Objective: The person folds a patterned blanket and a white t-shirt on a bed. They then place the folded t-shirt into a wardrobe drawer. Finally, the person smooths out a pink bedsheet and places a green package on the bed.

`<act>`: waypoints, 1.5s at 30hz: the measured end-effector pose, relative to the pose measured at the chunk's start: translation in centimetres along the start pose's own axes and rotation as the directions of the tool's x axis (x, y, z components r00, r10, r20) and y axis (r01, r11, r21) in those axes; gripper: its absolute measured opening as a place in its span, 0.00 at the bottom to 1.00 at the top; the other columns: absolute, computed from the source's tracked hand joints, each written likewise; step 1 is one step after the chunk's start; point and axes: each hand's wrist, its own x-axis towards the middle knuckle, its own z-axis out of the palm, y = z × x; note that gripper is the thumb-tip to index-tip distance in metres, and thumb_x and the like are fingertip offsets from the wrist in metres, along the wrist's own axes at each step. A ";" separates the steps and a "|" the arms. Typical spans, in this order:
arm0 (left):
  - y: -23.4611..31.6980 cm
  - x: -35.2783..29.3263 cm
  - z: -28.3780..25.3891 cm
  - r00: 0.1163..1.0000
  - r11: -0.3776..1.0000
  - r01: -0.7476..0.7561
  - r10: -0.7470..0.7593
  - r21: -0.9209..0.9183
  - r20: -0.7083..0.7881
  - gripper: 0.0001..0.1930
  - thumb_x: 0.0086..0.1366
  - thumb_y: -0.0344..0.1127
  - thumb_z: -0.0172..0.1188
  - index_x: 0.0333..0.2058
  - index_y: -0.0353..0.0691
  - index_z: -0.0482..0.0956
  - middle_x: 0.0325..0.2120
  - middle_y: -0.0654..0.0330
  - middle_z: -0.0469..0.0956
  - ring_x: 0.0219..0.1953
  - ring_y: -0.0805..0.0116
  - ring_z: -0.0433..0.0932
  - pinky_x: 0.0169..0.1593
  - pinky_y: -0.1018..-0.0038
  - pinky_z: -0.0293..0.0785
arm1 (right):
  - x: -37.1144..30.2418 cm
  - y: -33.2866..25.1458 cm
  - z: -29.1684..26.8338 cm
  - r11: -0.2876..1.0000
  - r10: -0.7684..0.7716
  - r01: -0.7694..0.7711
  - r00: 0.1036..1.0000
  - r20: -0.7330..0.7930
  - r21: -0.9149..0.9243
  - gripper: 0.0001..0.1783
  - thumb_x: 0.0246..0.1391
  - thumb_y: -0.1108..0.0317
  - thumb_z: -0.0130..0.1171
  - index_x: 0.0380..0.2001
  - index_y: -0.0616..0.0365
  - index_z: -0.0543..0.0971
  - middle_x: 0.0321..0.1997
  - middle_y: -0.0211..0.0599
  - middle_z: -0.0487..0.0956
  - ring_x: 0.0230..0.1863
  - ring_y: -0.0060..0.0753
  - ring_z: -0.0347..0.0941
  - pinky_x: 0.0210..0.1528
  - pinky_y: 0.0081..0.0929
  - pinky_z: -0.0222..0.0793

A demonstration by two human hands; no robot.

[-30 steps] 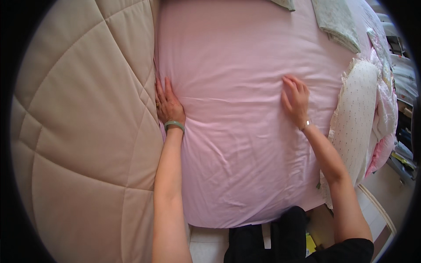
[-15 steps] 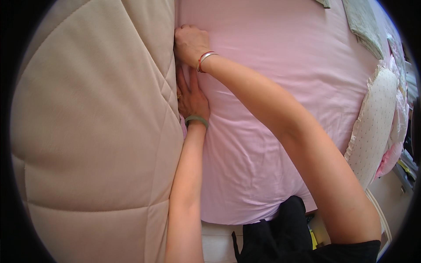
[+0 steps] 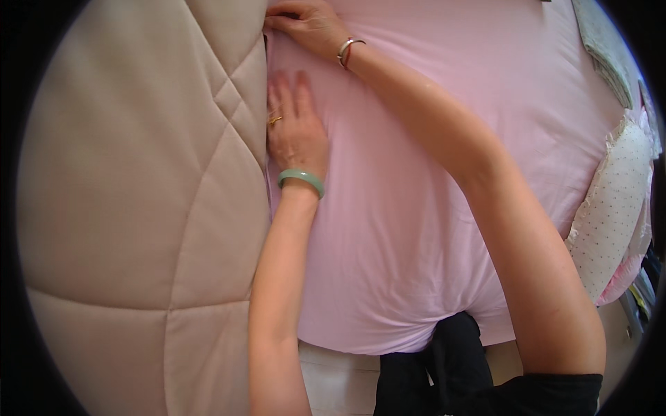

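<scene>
A pink bed sheet [image 3: 402, 173] covers the mattress, lightly wrinkled toward the near edge. Along its left side rises a beige padded headboard [image 3: 139, 173] with stitched seams. My left hand [image 3: 300, 135], wearing a ring and a green bangle, lies flat on the sheet beside the headboard, fingers stretched forward and slightly blurred. Farther away, my right hand [image 3: 316, 26] pinches the sheet's edge where it meets the headboard; the fingertips are partly hidden there. A silver bracelet and red cord circle the right wrist.
A white dotted pillow [image 3: 610, 201] with a frilled edge sits at the right of the bed. Folded grey-green cloth [image 3: 602, 48] lies at the far right. My legs in black trousers [image 3: 454, 353] press against the bed's near edge.
My right hand has moved farther away along the headboard. My left hand has also slid forward and come out of the gap onto the sheet. The view has shifted slightly.
</scene>
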 end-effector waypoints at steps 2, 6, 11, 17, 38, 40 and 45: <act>-0.4 -0.3 0.0 0.999 0.999 0.040 -0.040 0.019 0.005 0.27 0.67 0.37 0.46 0.61 0.31 0.57 0.63 0.41 0.56 0.64 0.46 0.57 0.64 0.60 0.56 | 0.0 0.5 0.0 0.911 -0.267 0.269 0.962 0.051 -0.313 0.10 0.50 0.59 0.57 0.33 0.47 0.84 0.42 0.29 0.80 0.46 0.29 0.74 0.51 0.31 0.65; -0.3 0.0 -0.2 0.997 0.993 0.058 -0.062 0.099 0.034 0.28 0.65 0.36 0.45 0.61 0.28 0.56 0.63 0.41 0.56 0.64 0.46 0.56 0.65 0.60 0.56 | -0.8 -0.4 0.2 0.733 -0.330 0.411 0.912 0.245 -0.542 0.12 0.52 0.59 0.53 0.37 0.46 0.82 0.48 0.26 0.77 0.55 0.27 0.68 0.59 0.33 0.58; 0.2 1.9 0.1 0.977 0.978 0.188 -0.195 0.087 0.083 0.33 0.58 0.35 0.49 0.62 0.29 0.54 0.61 0.39 0.57 0.63 0.45 0.58 0.65 0.60 0.56 | -1.7 -1.3 -0.3 0.566 -0.374 0.517 0.855 0.359 -0.642 0.17 0.54 0.58 0.51 0.45 0.49 0.78 0.51 0.27 0.76 0.60 0.29 0.63 0.59 0.33 0.58; 1.1 4.4 -1.8 0.917 0.962 0.263 -0.271 0.068 0.292 0.38 0.51 0.33 0.55 0.61 0.33 0.52 0.58 0.38 0.60 0.60 0.41 0.60 0.63 0.58 0.58 | -1.8 -2.7 -1.4 0.315 -0.273 0.601 0.799 0.537 -0.735 0.14 0.52 0.60 0.52 0.40 0.49 0.80 0.44 0.22 0.78 0.59 0.28 0.61 0.54 0.40 0.59; 0.1 4.4 1.9 0.977 0.985 0.165 -0.156 -0.055 0.144 0.35 0.57 0.35 0.48 0.63 0.29 0.52 0.65 0.42 0.50 0.67 0.46 0.49 0.68 0.58 0.44 | 4.3 -2.7 -3.5 0.733 0.052 0.162 0.955 0.291 -0.661 0.18 0.48 0.66 0.54 0.45 0.53 0.78 0.54 0.36 0.73 0.60 0.43 0.61 0.59 0.47 0.53; -0.1 4.4 1.8 0.984 0.988 0.142 -0.134 -0.061 0.115 0.34 0.58 0.36 0.47 0.63 0.31 0.54 0.65 0.42 0.52 0.67 0.47 0.49 0.68 0.57 0.44 | 5.3 -1.8 -3.7 0.758 -0.114 0.171 0.985 0.130 -0.629 0.23 0.49 0.64 0.53 0.50 0.57 0.75 0.59 0.45 0.69 0.64 0.47 0.57 0.64 0.49 0.49; 0.3 4.9 2.5 0.986 0.989 0.122 -0.112 -0.082 0.119 0.34 0.65 0.47 0.42 0.64 0.30 0.50 0.65 0.41 0.51 0.67 0.44 0.49 0.67 0.55 0.45 | 2.8 -2.3 1.8 0.394 -0.064 0.079 0.996 0.059 -0.916 0.29 0.50 0.66 0.47 0.54 0.74 0.69 0.64 0.56 0.63 0.67 0.50 0.51 0.68 0.47 0.41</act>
